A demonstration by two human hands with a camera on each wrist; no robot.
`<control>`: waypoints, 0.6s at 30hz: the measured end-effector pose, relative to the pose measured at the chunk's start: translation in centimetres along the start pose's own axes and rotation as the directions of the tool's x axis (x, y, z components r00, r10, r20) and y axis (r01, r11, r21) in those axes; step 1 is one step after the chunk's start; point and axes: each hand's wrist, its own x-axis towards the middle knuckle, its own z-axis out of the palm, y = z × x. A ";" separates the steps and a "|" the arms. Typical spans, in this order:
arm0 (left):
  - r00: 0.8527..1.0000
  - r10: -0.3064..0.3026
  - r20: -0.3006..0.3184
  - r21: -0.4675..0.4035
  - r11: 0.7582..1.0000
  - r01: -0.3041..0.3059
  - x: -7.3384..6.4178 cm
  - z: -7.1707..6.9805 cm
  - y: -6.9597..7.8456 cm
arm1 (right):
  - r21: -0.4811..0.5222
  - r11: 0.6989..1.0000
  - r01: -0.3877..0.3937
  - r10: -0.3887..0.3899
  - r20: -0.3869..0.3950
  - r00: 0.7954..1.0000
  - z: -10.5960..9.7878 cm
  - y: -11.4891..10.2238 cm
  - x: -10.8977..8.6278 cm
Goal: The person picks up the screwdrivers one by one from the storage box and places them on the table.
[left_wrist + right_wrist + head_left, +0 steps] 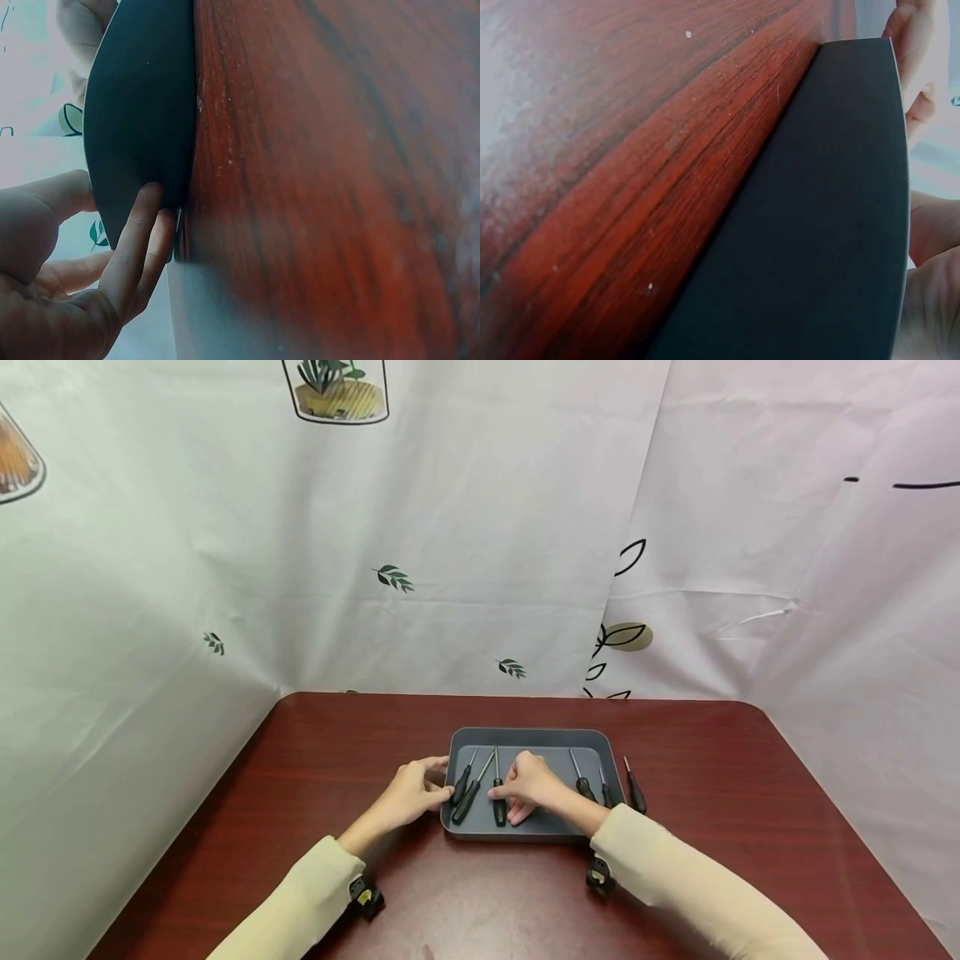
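Note:
A shallow dark grey tray [525, 837] lies on the table. My left hand [410, 789] grips its left end; in the left wrist view the fingers [135, 232] press the outer wall and the thumb is at the rim. Inside the tray, my right hand [528, 782] pinches the black handle of a screwdriver [499, 812], its shaft pointing away from me. Left of it lie a longer screwdriver [467, 802] and a shorter screwdriver [462, 783], both slanted. The tray's wall [832, 195] hides most of the right hand in the right wrist view.
At the tray's right side lie two more screwdrivers, one [584, 788] slanted and one [606, 792] partly behind the right forearm. Another screwdriver [635, 789] rests on the red-brown table [360, 735] just outside the tray. A white printed curtain [480, 527] surrounds the table.

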 end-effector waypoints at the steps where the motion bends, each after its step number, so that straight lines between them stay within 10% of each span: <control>1: 1.000 0.005 0.000 -0.003 1.000 -0.005 0.0 0.0 -0.1 | 0.001 1.000 0.008 -0.008 -0.001 1.000 0.0 0.0 0.0; 18: 0.999 -0.052 0.005 -0.012 0.999 0.052 0.0 -0.1 -0.1 | -0.092 0.995 0.028 -0.032 -0.039 0.999 0.5 0.3 1.0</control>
